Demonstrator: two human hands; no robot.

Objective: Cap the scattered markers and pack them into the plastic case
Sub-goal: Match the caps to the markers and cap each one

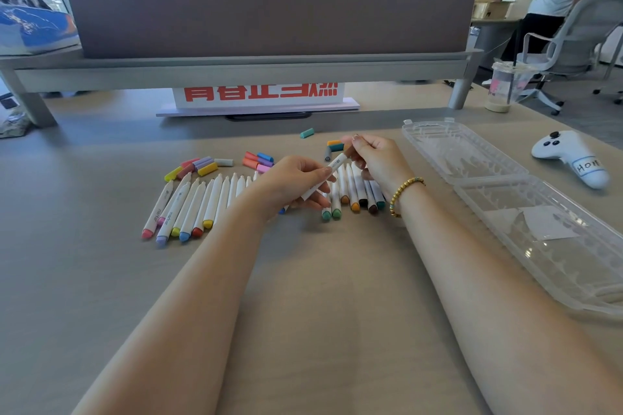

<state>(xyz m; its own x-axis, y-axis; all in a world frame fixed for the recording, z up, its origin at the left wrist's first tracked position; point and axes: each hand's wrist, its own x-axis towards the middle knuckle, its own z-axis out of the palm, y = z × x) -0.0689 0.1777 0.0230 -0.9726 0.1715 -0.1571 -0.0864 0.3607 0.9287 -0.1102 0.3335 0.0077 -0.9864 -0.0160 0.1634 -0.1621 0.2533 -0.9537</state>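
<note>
Two bare forearms reached forward over a pale beige worktop (320, 296). The left hand (290, 184) held a white marker (332, 172) in a pinching grip, thumb and fingertips closed round the middle of its barrel, so that the marker slanted up and to the right above the surface. The right hand (374, 158), with a beaded gold bracelet (403, 194) on its wrist, met the marker's upper end, its fingers curled there; whether that grip held a cap or the marker tip itself could not be told.

Beneath and to either side of the hands lay a row of white markers (202, 205), side by side and roughly parallel, coloured ends toward the viewer. Those on the left showed pink, lilac, yellow, blue and red ends; those on the right, partly hidden behind the right hand, showed green, orange, dark brown and teal ends.

Beyond the row lay loose caps (202, 167) in a small pile at the left, another cluster of caps (259, 160) near the middle, and a single teal cap (307, 133) farther back, apart from the others.

To the right, well apart from the markers, the clear plastic case (505, 192) lay opened flat on the worktop, both halves facing up, with no markers visible inside. Just past it rested a white handheld controller (573, 157) with a handwritten label. A plastic drink cup (504, 87) stood near the far right edge, and a grey divider panel (266, 0) rose at the back.
</note>
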